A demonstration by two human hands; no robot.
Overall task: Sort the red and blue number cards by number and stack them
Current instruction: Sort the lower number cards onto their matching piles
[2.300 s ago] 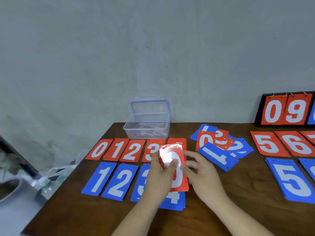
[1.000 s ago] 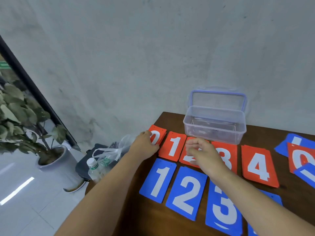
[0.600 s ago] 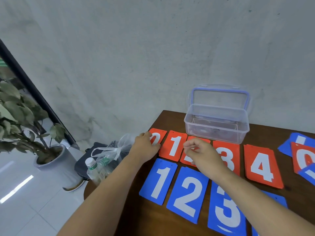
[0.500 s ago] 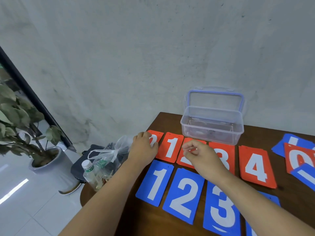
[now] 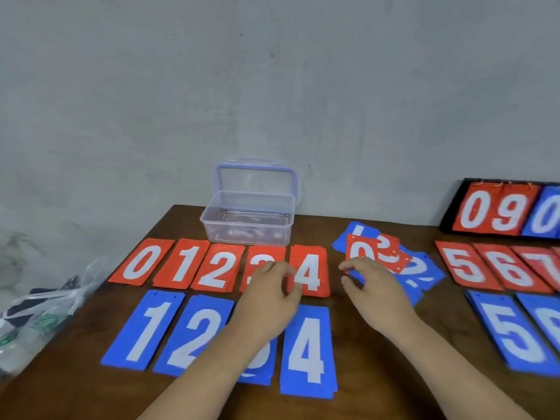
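**Tabletop** (image 5: pixel 363 374), dark brown wood, carrying all the cards.

**Sorted red cards, far row:** red plastic rectangles with white digits, laid flat edge to edge: red 0 (image 5: pixel 141 262), red 1 (image 5: pixel 185 263), red 2 (image 5: pixel 218 268), red 3 (image 5: pixel 257 256) (partly under the left hand), red 4 (image 5: pixel 310 271). Red 5 (image 5: pixel 463 266) and higher lie well to the right.

**Sorted blue cards, near row:** blue 1 (image 5: pixel 148 328), blue 2 (image 5: pixel 194 334), blue 3 (image 5: pixel 257 365) (mostly hidden by the forearm), blue 4 (image 5: pixel 306 350), with blue 5 (image 5: pixel 512 331) far right. No blue 0 place shows.

**Unsorted pile** (image 5: pixel 418 268): loose red and blue cards fanned between the two groups, with a loose red 0 card (image 5: pixel 360 250) lying on top.

**Left hand** (image 5: pixel 269 298): above the red 3, grip loosely curled and holding nothing.

**Right hand** (image 5: pixel 372 289): grip apart, fingertips (image 5: pixel 348 266) at the near edge of the loose red 0 card. Whether they touch it cannot be told.

**Step in hand (judged):** taking the next card from the pile. Best to lift the top card alone by its free edge, so the fan beneath stays put. Then read the digit and lay the card squarely on the stack of the same colour and number.

**Other:** clear plastic box with blue-rimmed lid (image 5: pixel 248 225), black flip scoreboard (image 5: pixel 503 210).
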